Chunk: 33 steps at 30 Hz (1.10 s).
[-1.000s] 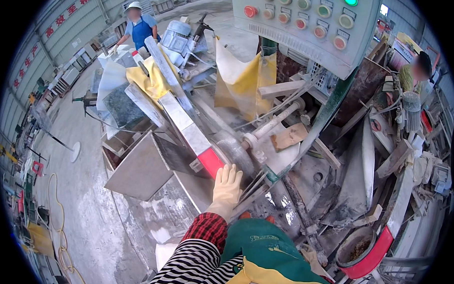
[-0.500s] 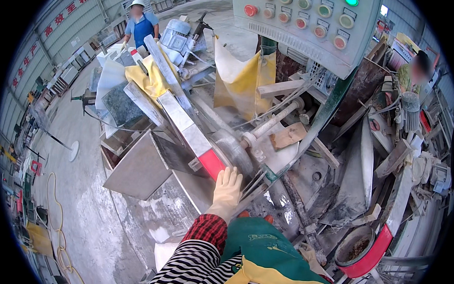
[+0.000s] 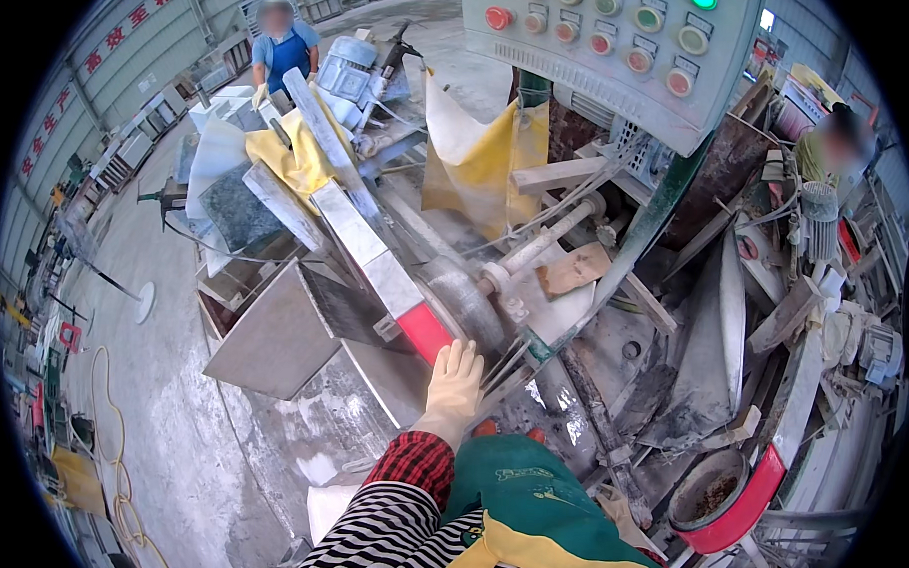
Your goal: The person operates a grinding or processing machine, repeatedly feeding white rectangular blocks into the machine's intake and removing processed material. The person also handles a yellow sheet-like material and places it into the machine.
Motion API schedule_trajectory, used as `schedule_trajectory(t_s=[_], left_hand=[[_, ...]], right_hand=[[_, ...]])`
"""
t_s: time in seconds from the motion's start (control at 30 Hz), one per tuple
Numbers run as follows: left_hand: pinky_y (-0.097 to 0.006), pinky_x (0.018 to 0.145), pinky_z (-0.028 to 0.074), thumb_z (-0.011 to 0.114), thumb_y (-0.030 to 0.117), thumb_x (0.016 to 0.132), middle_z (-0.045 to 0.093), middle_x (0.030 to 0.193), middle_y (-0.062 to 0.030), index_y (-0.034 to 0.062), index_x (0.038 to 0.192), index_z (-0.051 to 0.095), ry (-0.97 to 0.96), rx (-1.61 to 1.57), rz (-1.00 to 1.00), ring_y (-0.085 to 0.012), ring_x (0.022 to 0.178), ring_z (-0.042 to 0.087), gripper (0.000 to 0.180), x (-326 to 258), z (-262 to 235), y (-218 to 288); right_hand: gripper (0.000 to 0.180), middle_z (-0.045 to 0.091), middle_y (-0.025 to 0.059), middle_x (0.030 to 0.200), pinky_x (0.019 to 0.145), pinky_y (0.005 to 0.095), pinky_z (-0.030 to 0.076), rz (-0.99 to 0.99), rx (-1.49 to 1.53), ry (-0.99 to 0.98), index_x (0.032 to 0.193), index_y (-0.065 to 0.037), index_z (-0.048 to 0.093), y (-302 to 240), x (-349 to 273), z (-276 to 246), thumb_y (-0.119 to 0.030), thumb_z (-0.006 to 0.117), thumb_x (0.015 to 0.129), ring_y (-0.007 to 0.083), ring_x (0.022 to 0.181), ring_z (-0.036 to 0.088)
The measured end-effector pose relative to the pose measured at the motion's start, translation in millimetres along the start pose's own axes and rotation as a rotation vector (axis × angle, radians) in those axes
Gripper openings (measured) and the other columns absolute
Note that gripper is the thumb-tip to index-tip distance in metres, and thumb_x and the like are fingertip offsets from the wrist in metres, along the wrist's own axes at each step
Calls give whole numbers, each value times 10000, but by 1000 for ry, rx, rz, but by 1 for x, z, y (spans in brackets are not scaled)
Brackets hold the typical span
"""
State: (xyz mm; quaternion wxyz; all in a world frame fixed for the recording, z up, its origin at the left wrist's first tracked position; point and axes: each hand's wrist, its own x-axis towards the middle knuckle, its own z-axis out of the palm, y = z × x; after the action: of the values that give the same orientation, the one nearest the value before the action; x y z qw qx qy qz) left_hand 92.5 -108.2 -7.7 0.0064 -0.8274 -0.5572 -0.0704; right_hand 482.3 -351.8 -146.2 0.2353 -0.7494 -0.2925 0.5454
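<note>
My left hand [image 3: 454,382], in a cream glove, lies flat with fingers stretched out against the near end of a long pale stone strip [image 3: 367,253]. That end has a red cap [image 3: 424,332]. The strip runs away from me along the machine bed, beside a dusty grey wheel [image 3: 469,300]. My striped sleeve with a red checked cuff and my green apron fill the lower edge. My right hand is out of view.
A grey control panel [image 3: 603,49] with coloured buttons hangs above. A steel trough [image 3: 272,338] sits to the left, and a red-rimmed bucket [image 3: 717,504] at lower right. One person in blue [image 3: 282,53] stands at the far end, another person [image 3: 830,147] at right.
</note>
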Motion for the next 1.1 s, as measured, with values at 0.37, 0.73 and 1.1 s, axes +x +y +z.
schedule_trajectory(t_s=[0.37,0.73,1.1], left_hand=[[-486,1115,263,741,327,685,452,1394,-141,51,1241,523,73,79,50,-359,1347,339,658,-6,16,-2],[-439,1042,356,711,217,693,500,1228,-179,26,1198,523,238,-184,338,-352,1188,451,572,43,-57,9],[-458,1108,303,772,316,682,446,1403,-104,122,1308,504,157,10,247,-314,1309,399,709,78,-31,-49]], right_hand=[[469,639,119,857,575,316,541,-46,-114,-28,1319,-5,525,26,20,1,-104,585,864,193,663,648],[500,638,144,940,588,329,560,26,13,-57,1332,-13,523,47,32,-5,-75,588,840,213,680,652],[470,663,129,945,616,315,554,85,254,-95,1349,-35,486,-1,14,2,-93,589,894,200,728,653]])
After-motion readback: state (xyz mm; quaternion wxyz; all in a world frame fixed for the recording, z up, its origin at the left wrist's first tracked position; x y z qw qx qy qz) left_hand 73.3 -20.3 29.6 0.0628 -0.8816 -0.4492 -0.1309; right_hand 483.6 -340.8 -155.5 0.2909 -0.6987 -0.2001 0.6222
